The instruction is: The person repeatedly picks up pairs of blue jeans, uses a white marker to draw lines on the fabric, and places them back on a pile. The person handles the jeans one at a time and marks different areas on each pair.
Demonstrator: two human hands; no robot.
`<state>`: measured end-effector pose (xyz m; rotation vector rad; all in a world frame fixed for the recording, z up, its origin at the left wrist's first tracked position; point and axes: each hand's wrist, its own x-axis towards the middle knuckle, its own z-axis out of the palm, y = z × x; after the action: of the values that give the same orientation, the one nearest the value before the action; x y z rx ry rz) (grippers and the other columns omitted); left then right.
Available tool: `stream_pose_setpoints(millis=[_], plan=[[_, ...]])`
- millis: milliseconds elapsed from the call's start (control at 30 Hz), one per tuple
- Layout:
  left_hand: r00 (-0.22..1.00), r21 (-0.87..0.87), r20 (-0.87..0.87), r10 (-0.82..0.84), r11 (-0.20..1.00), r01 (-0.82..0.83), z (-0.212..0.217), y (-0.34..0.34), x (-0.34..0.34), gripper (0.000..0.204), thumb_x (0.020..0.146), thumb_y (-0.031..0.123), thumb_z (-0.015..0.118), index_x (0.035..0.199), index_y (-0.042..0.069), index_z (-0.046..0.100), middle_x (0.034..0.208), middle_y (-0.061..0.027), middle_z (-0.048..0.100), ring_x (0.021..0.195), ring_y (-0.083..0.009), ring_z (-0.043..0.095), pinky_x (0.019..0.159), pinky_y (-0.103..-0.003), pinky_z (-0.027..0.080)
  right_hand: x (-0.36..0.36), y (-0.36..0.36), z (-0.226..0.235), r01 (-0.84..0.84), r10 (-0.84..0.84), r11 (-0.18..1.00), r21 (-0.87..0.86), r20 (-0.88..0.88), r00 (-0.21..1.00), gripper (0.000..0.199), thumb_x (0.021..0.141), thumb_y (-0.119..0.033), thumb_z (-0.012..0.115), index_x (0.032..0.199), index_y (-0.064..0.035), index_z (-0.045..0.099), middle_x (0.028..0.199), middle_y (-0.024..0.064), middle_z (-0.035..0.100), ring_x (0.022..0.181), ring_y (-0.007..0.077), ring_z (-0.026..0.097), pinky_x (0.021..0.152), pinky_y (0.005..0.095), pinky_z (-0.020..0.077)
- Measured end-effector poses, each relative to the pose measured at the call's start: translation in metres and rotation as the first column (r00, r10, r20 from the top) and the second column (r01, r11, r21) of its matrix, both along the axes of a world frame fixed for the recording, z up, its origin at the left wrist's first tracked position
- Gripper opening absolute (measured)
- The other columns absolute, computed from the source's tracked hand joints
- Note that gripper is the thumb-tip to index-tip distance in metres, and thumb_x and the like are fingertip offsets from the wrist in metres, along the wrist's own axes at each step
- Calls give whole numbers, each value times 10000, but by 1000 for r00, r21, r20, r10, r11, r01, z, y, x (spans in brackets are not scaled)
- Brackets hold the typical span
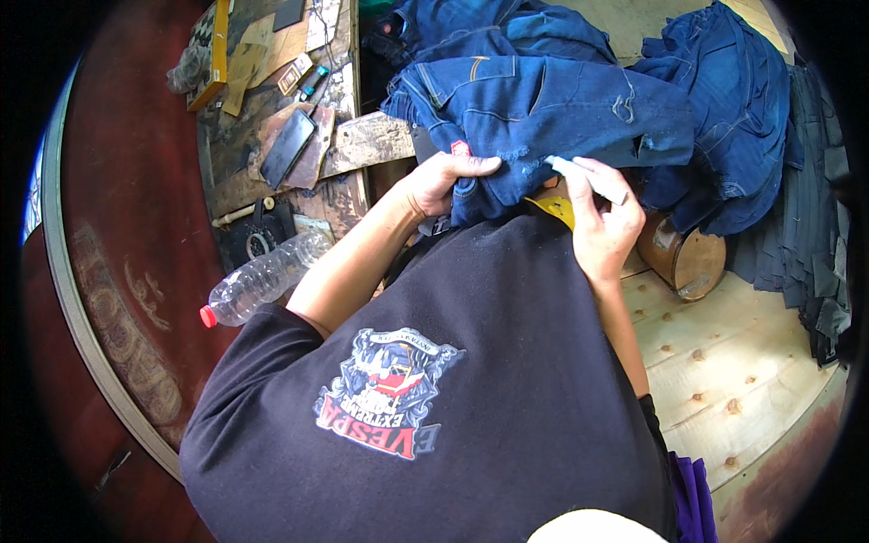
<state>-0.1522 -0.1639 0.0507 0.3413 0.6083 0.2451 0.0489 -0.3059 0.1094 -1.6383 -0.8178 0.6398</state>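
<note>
Seen from above: denim garment (579, 104) spread just beyond both grips, with long axis running crosswise, from the left grip (441, 184) out past the right grip (605, 222). Left grip clamped on the near-left part of the cloth, thumb flat on top and pointing rightward, remaining fingers largely hidden. Right grip pinched around a pale, slender piece (595, 179), with narrow end angled away from the body and toward the left thumb. Note the governing relation: frayed patch (514, 154) between left thumb and pale tip, close to both, slightly nearer the thumb; hence, by this layout, left grip as anchor and right grip as the freer side. Contact of tip with cloth uncertain from this angle: perhaps resting on it, perhaps barely clear. Compare the loose white threads (623, 109) on the same garment, beyond the right grip. Just left of the right grip, on the body side of the cloth, a yellow piece (557, 210); farther right and beyond, a second denim heap (724, 100); to the right and near, a brown cylinder (692, 262). Well left of the left grip, a wooden surface (231, 172) bearing a dark phone (288, 147).
</note>
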Motion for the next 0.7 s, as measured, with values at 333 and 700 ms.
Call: stream_pose_setpoints(millis=[333,700], plan=[[986,17,-164,7,1000,-5,12,-2,-1,378,1020,82,759,1358,-72,691,1269,-200,791,1127,-316,798,1052,-471,648,4,-1,-19,-27,30,999,-29,106,994,169,1028,-94,792,1127,42,802,1024,91,838,929,132,765,872,283,592],[974,92,-143,177,982,-165,30,-20,-6,363,1026,46,742,1364,-76,690,1303,-190,779,1148,-300,787,1067,-462,643,-16,20,12,-208,183,971,117,197,963,179,978,-39,829,1145,17,799,1014,92,848,933,137,797,823,285,618]])
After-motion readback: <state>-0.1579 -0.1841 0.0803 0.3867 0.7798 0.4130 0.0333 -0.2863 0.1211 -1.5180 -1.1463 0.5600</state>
